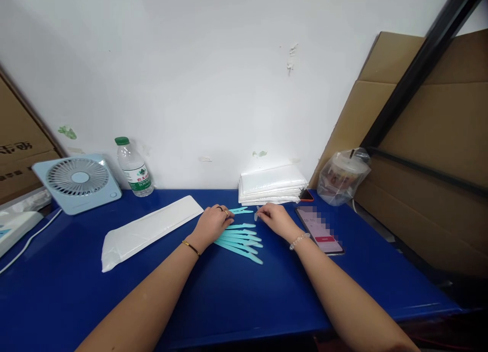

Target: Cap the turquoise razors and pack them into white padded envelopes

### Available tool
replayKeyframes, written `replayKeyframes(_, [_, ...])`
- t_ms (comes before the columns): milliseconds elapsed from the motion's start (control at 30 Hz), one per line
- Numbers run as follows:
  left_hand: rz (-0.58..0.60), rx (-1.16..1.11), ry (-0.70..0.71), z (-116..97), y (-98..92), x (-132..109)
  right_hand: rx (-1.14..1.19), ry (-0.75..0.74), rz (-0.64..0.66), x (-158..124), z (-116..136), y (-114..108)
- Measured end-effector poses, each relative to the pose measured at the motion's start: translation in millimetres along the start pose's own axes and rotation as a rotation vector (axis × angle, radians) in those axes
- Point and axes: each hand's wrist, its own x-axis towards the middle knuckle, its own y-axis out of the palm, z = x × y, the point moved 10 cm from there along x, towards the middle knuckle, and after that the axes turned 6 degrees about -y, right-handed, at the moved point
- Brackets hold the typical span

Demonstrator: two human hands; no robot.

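Several turquoise eyebrow razors (244, 250) lie fanned out on the blue table, their handle ends converging under my left hand (213, 222). My left hand is closed, thumb and fingers together around turquoise razors (241, 210) whose ends stick out to the right; the fingers hide the rest. Just right of these, my right hand (277, 219) pinches a small translucent piece, like a blade cap (256, 213), between thumb and fingertips. The cap stands apart from the razor tips. A long white padded packet (152, 232) lies left of my left hand.
Stacked white packets (272, 183) lie against the wall, with a phone (320, 230) to the right. A bagged drink cup (343, 177) stands at the back right. A water bottle (134, 169) and blue fan (78, 182) are at the left. Cardboard (427, 103) borders the right.
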Motion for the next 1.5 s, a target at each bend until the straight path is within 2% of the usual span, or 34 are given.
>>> replayKeyframes(100, [-0.011,0.084,-0.044,9,2.2,0,-0.086,0.015,-0.015,3,-5,0])
replayKeyframes(267, [-0.016,0.125,-0.044,11,6.6,0,-0.139,-0.061,0.103,4,6,15])
replayKeyframes(433, [-0.020,0.150,-0.063,13,8.7,1,-0.094,-0.094,0.156,-2,13,13])
replayKeyframes(533, [-0.028,0.124,-0.070,15,8.2,2,-0.048,-0.072,0.119,-2,9,10])
replayKeyframes(733, [-0.011,-0.021,-0.166,27,9.0,4,0.057,0.097,0.069,0,-15,14])
replayKeyframes(867, [0.001,-0.086,-0.203,31,10.4,4,0.071,0.066,0.079,-1,-15,14])
replayKeyframes(1167, [-0.028,-0.160,-0.181,29,8.1,4,0.140,0.028,0.094,-2,-3,20])
replayKeyframes(1367, [0.105,-0.324,-0.195,27,23.6,5,0.159,-0.041,0.087,2,7,25])
replayKeyframes(1433, [0.082,-0.300,-0.184,25,20.2,5,0.160,-0.066,0.075,2,5,19])
replayKeyframes(1500, [0.019,-0.242,-0.156,24,13.1,5,0.119,-0.042,-0.020,3,-6,1])
